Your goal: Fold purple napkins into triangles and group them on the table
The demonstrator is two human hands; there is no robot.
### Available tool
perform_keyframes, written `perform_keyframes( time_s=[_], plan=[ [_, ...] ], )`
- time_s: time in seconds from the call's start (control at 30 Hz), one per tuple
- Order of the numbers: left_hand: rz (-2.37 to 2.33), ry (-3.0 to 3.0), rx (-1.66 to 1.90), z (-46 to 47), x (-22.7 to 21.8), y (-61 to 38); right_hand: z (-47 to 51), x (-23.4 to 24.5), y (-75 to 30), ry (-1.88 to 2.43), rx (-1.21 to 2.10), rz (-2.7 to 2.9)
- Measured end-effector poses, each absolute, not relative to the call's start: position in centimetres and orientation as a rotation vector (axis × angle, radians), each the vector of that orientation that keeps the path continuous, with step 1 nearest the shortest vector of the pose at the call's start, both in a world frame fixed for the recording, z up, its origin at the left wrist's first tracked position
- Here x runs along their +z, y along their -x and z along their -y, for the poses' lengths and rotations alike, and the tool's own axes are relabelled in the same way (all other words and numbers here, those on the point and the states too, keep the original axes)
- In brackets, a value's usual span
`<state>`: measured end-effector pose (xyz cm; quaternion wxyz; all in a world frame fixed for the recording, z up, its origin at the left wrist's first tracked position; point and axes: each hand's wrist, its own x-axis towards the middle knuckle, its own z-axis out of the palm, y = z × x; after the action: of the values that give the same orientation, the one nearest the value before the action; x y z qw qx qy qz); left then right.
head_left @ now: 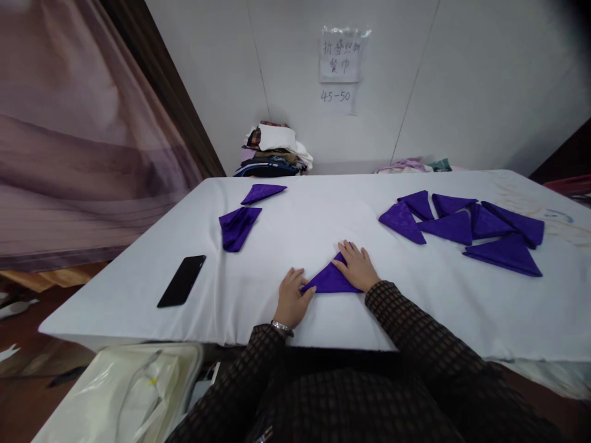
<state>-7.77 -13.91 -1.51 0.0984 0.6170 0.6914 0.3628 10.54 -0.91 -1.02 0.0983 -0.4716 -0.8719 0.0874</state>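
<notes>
A purple cloth napkin (333, 280), folded into a triangle, lies on the white-covered table in front of me. My left hand (292, 299) is at its left corner, with the corner between thumb and forefinger and the other fingers resting on the cloth cover. Flat across the napkin's right side lies my right hand (357, 266), fingers stretched out and covering part of it. Farther right, several folded purple napkins (447, 227) sit in a loose group, some overlapping. Two more purple pieces, an upper napkin (262, 193) and a lower, looser napkin (239, 226), are at the back left.
A black phone (181, 281) lies on the left of the white tablecloth (295, 234). Piled clothes (272, 151) stand behind the table's far edge, below a handwritten sign (340, 56) on the wall. A plastic-covered pale bin (115, 387) is at the lower left.
</notes>
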Motion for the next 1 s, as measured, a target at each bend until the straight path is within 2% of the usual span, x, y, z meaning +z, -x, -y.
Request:
perform_keyframes(
  time_s=[0.33,0.63,1.0],
  plan=[
    [-2.066,-1.859,0.859,14.4,-0.6,8.1,1.0,-1.0,-10.5,1.389,0.253,2.585],
    [-2.114,-1.839,0.944,15.2,-1.1,8.7,1.0,-1.0,-10.6,1.378,0.261,2.575],
    [-2.058,-1.983,0.772,15.1,-0.4,9.4,0.9,-1.0,-10.6,1.377,0.241,2.595]
  ],
)
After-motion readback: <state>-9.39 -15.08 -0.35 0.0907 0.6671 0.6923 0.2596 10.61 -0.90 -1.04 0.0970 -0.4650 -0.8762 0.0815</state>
